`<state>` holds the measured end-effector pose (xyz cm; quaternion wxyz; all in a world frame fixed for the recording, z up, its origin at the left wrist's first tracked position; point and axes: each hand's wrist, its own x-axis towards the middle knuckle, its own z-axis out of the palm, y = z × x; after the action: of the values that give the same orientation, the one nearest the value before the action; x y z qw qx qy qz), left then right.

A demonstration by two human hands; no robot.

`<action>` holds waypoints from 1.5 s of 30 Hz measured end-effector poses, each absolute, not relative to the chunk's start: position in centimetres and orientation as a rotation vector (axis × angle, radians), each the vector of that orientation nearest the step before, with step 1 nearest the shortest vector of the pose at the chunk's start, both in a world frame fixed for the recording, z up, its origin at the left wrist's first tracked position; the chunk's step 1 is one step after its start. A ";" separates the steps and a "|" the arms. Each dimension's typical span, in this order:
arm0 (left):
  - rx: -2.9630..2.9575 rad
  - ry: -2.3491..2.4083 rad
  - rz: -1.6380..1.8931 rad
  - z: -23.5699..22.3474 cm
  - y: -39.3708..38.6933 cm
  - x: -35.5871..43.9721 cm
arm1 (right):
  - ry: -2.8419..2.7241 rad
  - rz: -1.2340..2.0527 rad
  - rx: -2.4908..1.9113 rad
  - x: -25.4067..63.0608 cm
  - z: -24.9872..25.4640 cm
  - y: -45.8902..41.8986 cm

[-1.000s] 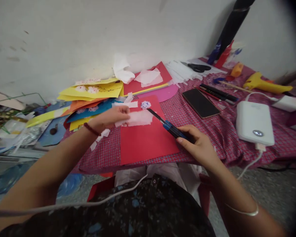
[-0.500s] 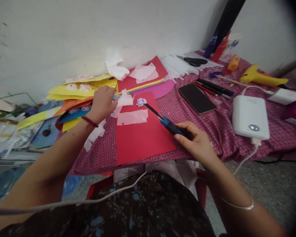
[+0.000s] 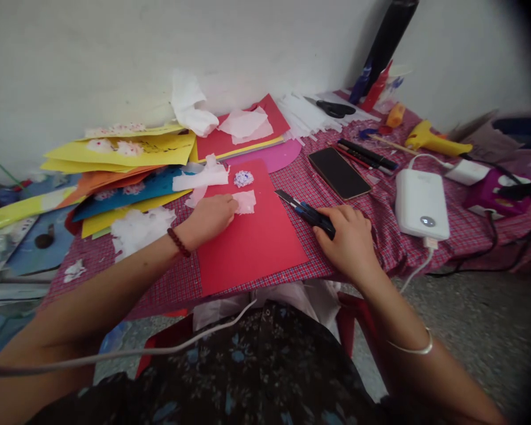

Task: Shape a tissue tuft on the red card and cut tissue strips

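Note:
My left hand (image 3: 212, 218) is over the red card sheet (image 3: 256, 248), fingers curled together on the left part of a white tissue paper strip (image 3: 246, 202). The hand hides the rest of that strip. Just above it on the card is a small crumpled paper ball (image 3: 243, 179), white with purple marks. Another torn tissue piece (image 3: 207, 174) crosses the card's upper left corner. My right hand (image 3: 347, 239) is closed round the dark blue handle of a utility knife (image 3: 312, 216). The knife lies low by the card's right edge, blade out and pointing up-left.
Coloured paper sheets (image 3: 146, 159) are stacked at the left, with loose tissue (image 3: 144, 227) below. A phone (image 3: 339, 172), pens (image 3: 367, 156) and a white power bank (image 3: 422, 203) are to the right. Scissors (image 3: 335, 108) and a yellow glue gun (image 3: 436, 140) are farther back.
My left hand has come down from the paper stack onto the tissue strip. My right hand has drawn the knife back from the paper ball to the card's right edge. The view has shifted slightly.

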<state>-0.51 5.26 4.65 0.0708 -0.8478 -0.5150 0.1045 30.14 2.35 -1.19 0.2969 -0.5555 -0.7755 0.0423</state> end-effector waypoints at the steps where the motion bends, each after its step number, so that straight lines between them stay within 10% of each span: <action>1: -2.539 -1.574 0.293 4.8 5.2 -0.6 | -2.058 0.090 -1.455 29.9 -0.9 2.1; 15: -2.886 -1.650 0.080 6.0 -5.4 0.9 | -2.503 0.467 -0.871 22.0 1.0 -2.1; 20: -2.732 -1.945 -0.467 5.3 -8.2 -2.7 | -2.448 0.458 -0.913 22.3 0.3 -2.5; 45: -2.414 -2.134 -0.803 1.3 -10.5 -2.2 | -2.228 0.722 -1.186 21.2 0.2 -0.5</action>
<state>-2.21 -10.49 1.32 -0.0890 -0.7241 -0.6401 -0.2408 21.19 -0.53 0.22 0.2553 -0.4369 -0.8205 0.2658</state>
